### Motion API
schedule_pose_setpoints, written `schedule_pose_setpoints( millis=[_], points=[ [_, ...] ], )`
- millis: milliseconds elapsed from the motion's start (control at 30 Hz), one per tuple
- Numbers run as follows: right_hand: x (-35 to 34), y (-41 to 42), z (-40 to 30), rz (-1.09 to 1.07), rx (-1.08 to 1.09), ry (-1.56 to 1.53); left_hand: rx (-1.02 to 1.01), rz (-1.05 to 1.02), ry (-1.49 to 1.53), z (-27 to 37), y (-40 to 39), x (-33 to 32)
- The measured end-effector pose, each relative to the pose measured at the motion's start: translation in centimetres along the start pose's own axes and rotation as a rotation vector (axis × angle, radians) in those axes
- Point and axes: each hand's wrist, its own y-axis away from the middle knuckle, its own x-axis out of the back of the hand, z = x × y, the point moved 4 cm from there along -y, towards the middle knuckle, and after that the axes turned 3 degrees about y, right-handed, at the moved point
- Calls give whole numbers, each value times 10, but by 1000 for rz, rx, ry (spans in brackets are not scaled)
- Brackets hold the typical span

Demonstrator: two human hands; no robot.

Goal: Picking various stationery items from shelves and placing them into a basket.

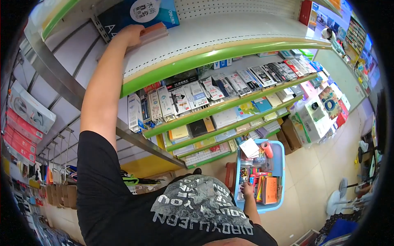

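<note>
My left hand [130, 34] grips a stack of orange-covered booklets [155, 30] at the left end of the white top shelf [209, 33]. Behind the stack stands a blue box of A4 paper [138, 13]. Low on my right, my right hand [248, 189] reaches into a light-blue plastic tub [282, 172], its fingers at some pens and small packs; whether it holds any is unclear. Beside it in the tub lie orange booklets [271, 190]. A pink roll [267, 149] and white cards [249, 148] lie at the tub's far end.
A green shelf edge [197, 63] runs below my left arm. Lower shelves carry boxed pens [180, 100] and notebooks [201, 126]. A metal upright [58, 70] stands at left. Cartons [289, 135] stand past the tub; a white fan [335, 203] is at right. A person [328, 33] is far off.
</note>
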Motion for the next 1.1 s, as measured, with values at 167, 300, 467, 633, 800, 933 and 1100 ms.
schedule_pose_setpoints(
  millis=[167, 300, 467, 633, 800, 933, 1100],
  points=[
    [-3, 6, 5, 30, -7, 13, 9, 60, -27, 8, 6, 14],
    [-2, 1, 11, 18, 36, 54, 81, 297, -58, 20, 17, 48],
    [-1, 7, -19, 93, 254, 261, 43, 668, 73, 73, 55, 99],
    [-20, 82, -141, 67, 687, 112, -390, 1117, 340, 170, 125, 113],
    [-45, 201, -238, -629, 754, -532, -789, 897, 522, 289, 177, 48],
    [-59, 256, -255, -847, 711, -1085, -1144, 593, 659, 374, 216, -54],
    [-59, 231, -208, -476, 142, -1236, -1258, 173, 779, 414, 279, -169]
  ],
)
